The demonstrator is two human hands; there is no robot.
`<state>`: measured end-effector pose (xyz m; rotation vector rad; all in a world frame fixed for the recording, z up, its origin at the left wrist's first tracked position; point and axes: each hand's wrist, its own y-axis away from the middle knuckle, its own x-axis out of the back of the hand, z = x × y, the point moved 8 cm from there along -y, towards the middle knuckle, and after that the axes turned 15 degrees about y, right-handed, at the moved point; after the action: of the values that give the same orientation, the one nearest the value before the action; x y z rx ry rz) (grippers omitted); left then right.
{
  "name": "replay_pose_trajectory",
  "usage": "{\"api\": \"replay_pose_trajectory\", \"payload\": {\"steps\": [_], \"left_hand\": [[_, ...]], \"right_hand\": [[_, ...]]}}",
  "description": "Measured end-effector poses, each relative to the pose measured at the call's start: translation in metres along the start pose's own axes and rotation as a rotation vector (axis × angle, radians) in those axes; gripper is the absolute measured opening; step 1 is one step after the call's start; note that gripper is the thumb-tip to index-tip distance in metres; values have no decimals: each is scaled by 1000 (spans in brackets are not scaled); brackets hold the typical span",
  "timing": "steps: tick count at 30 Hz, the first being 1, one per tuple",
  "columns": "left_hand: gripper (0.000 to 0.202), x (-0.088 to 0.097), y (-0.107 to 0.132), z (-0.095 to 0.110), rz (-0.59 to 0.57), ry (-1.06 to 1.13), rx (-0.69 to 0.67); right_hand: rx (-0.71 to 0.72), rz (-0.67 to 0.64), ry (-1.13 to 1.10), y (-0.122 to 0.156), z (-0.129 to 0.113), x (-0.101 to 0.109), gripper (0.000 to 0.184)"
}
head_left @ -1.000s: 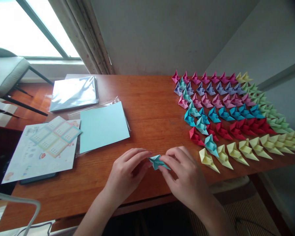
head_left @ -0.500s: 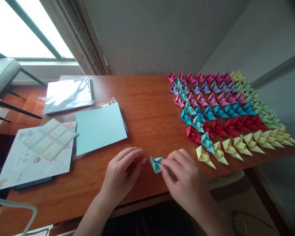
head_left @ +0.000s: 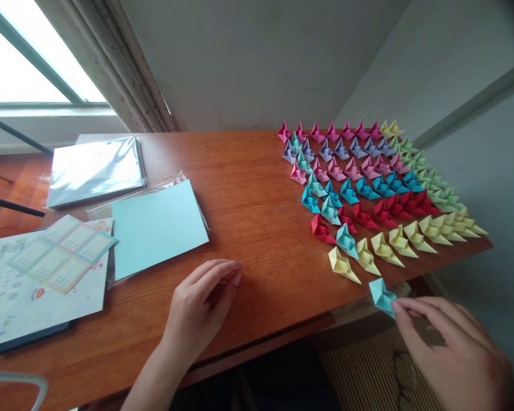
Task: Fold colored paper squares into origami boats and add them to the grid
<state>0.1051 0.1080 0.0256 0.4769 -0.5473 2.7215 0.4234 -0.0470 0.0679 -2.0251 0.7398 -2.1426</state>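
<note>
Between thumb and forefinger, my right hand pinches one end of a light-blue folded paper boat. It hangs just off the front edge of the table, close to a row of pale yellow paper boats. My left hand rests on the wooden table with loosely bent fingers, the thumb a little apart from them, and nothing visible in it. Light-blue boats run in a slanting line through the left ends of the rows, one of them among the red and yellow ones.
Rows of red boats, blue boats and pale green boats cover the right side. At left lie a light-blue paper stack, a plastic-wrapped pack and printed sheets. A white cable or tube curves at lower left.
My right hand has carried the light-blue boat to the right, from mid-table to past the front edge. My left hand stays on the table. The view has shifted a little to the right.
</note>
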Motion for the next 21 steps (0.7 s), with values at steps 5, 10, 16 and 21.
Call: {"api": "replay_pose_trajectory", "payload": {"steps": [5,10,16,21], "left_hand": [[14,-1,0,-1,-17,0,2],[14,-1,1,-1,-16,-15,-1],[14,0,1,-1,-10,-16,3],[14,0,2,-2,-12,-17,10]], "right_hand": [[83,6,79,-8,-11,-16,18],[80,14,85,-9,-11,-25,15],[88,54,113,-11,-13,-30,11],[66,65,128,-11,-13,-34,10]]}}
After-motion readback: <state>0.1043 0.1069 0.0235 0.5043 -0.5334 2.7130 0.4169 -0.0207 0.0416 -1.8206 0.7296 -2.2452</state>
